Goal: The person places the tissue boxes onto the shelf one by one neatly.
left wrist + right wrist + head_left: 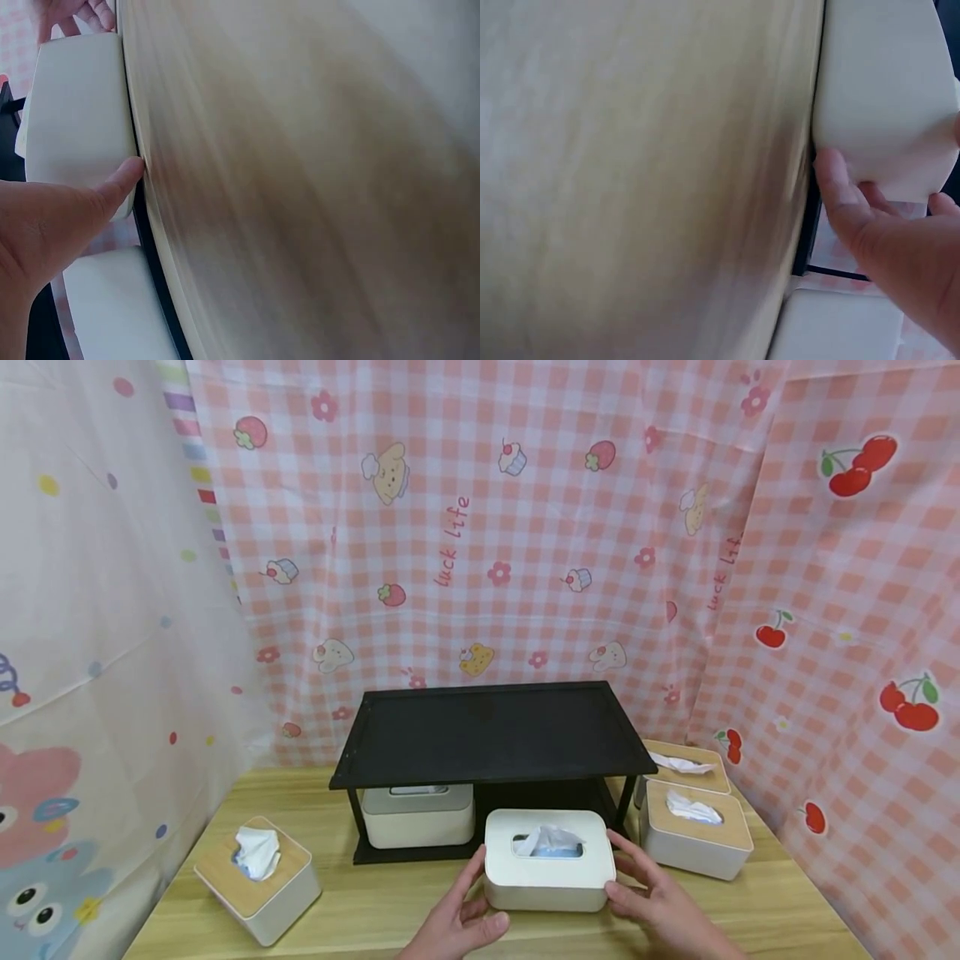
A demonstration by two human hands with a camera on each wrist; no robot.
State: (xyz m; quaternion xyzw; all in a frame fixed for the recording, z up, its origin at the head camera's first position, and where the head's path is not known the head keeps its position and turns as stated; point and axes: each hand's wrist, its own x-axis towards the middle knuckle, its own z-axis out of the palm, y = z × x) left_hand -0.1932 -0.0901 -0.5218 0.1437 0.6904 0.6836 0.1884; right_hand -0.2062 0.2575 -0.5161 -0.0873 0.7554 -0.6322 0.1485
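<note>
A white tissue box (545,899) with a tissue in its oval slot is at the front right of a black two-tier rack (495,735), overlapping the lower shelf's front in the head view. At its left end my left hand (459,914) holds it, fingers along the side and thumb near the front lower corner. My right hand (648,893) grips the opposite end, fingers on the side and thumb at the front corner. A similar white tissue box (418,831) sits on the lower shelf at left, partly hidden under the top shelf.
Left of the rack stands a wood-topped tissue box (292,897), set at an angle. Two more wood-topped boxes stand at right, a nearer one (693,852) and a farther one (708,756). Patterned cloth (510,527) hangs behind the wooden table (360,910).
</note>
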